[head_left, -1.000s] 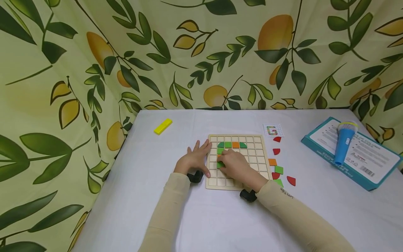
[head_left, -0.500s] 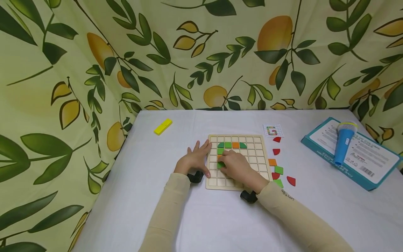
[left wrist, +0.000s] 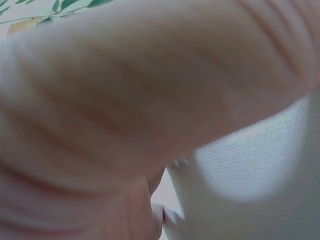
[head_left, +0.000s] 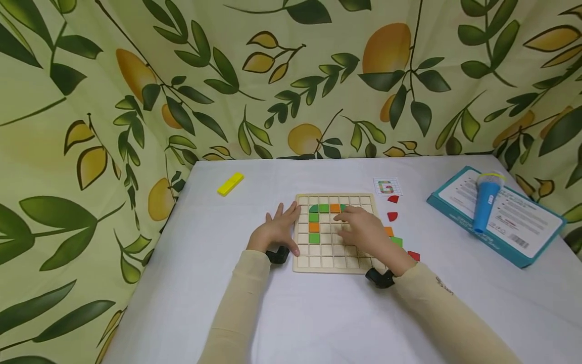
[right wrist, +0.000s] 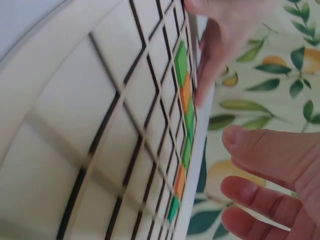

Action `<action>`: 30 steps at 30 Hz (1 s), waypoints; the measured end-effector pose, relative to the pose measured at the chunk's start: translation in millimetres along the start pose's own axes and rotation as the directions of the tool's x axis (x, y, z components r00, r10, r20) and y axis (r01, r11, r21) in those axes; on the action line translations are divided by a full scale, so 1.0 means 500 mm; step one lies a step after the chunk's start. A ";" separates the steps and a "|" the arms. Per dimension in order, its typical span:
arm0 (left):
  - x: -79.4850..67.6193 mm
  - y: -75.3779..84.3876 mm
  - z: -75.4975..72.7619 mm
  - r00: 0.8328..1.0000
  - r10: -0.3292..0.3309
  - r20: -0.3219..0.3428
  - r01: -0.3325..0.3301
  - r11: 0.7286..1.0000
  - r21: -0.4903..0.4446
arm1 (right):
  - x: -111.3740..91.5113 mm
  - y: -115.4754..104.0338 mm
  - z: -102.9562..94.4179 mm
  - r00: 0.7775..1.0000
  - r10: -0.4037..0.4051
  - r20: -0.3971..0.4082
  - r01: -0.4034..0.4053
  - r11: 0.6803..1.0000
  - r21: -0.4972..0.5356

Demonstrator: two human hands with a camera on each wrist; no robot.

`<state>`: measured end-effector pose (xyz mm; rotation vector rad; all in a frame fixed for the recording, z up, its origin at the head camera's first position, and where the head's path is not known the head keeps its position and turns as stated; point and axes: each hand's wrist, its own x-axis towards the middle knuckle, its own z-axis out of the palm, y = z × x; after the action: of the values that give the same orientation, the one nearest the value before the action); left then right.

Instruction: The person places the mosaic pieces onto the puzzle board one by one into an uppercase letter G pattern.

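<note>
A wooden grid board (head_left: 334, 263) lies on the table. Green and orange tiles run along its upper row and down its left side, ending in a green square tile (head_left: 314, 238). My left hand (head_left: 274, 230) rests at the board's left edge with fingers spread and thumb by the lower left side. Over the board's right half hovers my right hand (head_left: 366, 233), its fingers apart with nothing between them. In the right wrist view, the thumb and fingers (right wrist: 250, 192) of that hand are parted above the board. The left wrist view is mostly filled by blurred skin.
Right of the board are red quarter-round tiles (head_left: 392, 216), a green tile (head_left: 397, 242) and an orange tile (head_left: 389, 231). A pattern card (head_left: 388, 186) lies behind them. Farther right, a blue toy microphone (head_left: 487, 205) rests on a teal box (head_left: 514, 232). A yellow block (head_left: 230, 184) lies back left.
My right hand has let go of the green square tile at the lower left and moved right, its fingers parting. My left hand has stayed at the board's edge.
</note>
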<state>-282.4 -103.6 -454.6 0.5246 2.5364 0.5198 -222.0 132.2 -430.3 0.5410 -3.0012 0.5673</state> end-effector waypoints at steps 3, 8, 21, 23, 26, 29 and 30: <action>-0.003 -0.002 0.001 1.000 0.001 0.001 -0.001 1.000 -0.013 | -0.021 0.029 -0.010 0.999 0.042 -0.019 -0.042 0.999 0.015; -0.006 -0.003 0.005 1.000 0.006 -0.006 -0.006 1.000 -0.020 | -0.067 0.084 -0.029 0.991 0.127 -0.044 -0.125 0.991 0.036; 0.002 -0.003 0.005 1.000 -0.013 0.002 0.013 1.000 -0.002 | -0.158 0.172 -0.055 0.971 0.239 0.017 -0.239 0.971 0.013; 0.003 -0.001 0.004 1.000 -0.012 0.002 0.012 1.000 -0.001 | -0.168 0.179 -0.053 0.971 0.239 0.031 -0.239 0.971 0.002; 0.003 0.002 0.003 1.000 -0.011 0.004 0.011 1.000 0.000 | -0.184 0.189 -0.052 0.969 0.244 0.044 -0.243 0.970 -0.018; 0.003 0.004 0.002 1.000 -0.014 0.004 0.014 1.000 0.005 | -0.200 0.195 -0.052 0.967 0.245 0.062 -0.244 0.969 -0.036; 0.003 0.004 0.001 1.000 -0.015 0.005 0.015 1.000 0.007 | -0.205 0.196 -0.052 0.965 0.250 0.074 -0.248 0.968 -0.034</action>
<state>-282.8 -100.9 -455.0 0.5083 2.5366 0.5036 -160.5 261.0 -450.7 0.1869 -3.1690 0.5326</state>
